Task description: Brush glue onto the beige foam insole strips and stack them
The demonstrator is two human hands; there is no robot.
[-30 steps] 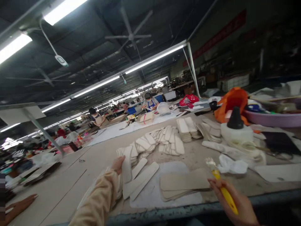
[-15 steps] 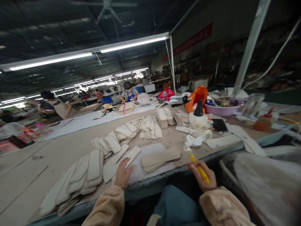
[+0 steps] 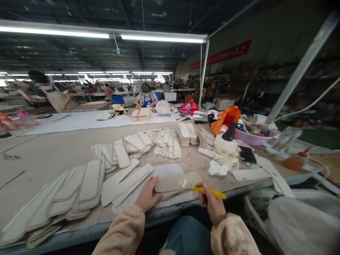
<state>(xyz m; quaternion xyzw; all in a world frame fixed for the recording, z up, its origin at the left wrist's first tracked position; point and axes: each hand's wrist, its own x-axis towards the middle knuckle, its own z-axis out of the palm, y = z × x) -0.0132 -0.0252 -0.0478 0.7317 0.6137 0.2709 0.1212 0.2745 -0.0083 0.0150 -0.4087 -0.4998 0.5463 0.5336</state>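
My right hand [image 3: 214,205] is closed round the yellow handle of a brush [image 3: 208,191]. White, pasty stuff coats its bristles, which are over the upper face of a small stack of beige strips with rounded ends [image 3: 168,185]. At the left end of this stack lies my left hand [image 3: 147,194], thumb and fingers apart, touching the strips. Under the stack is a pale sheet [image 3: 170,170]. Two or more longer off-white strips [image 3: 132,184] lie just left of my left hand.
Fanned piles of rounded pieces [image 3: 90,180] cover the table's left and middle. At right are crumpled tissue [image 3: 218,168], a white bottle with a black nozzle [image 3: 225,143], a purple basin [image 3: 255,139] and a glass jar [image 3: 288,138]. A co-worker [image 3: 146,97] sits across.
The brush has swung left from beside the tissue to above the strip stack. My left hand has moved right, from the long strips to the stack's end. The view has levelled.
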